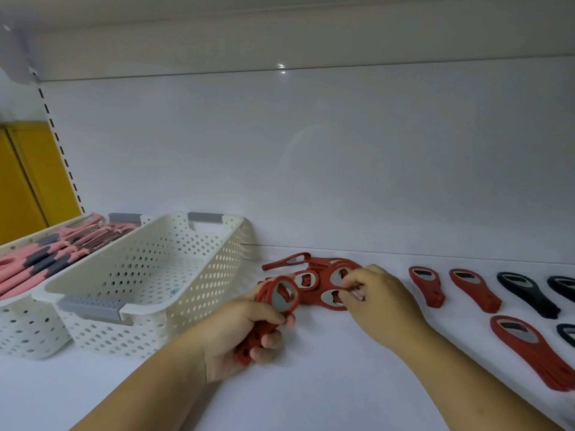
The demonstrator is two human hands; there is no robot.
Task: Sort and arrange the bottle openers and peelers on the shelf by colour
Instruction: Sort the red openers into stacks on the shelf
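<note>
We are gripping a bundle of red bottle openers (281, 295) in our left hand (245, 334), with the fingers curled round the handles. Our right hand (378, 295) is pinching the rim of another opener in the loose red pile (311, 273) lying just beyond both hands.

We are judging the bundle nearly full. Adding one more may splay it, and the smooth plastic handles could slip out onto the shelf (311, 393). The piled openers are overlapping, so lifting one may drag its neighbours.

Each opener is a flat paddle with a round head and a dull metal insert. A perforated white basket (149, 284) is standing left of our left hand, with pink peelers (53, 259) further left. Single red openers (426, 286) and dark openers (525, 293) are lying right of our right hand.
</note>
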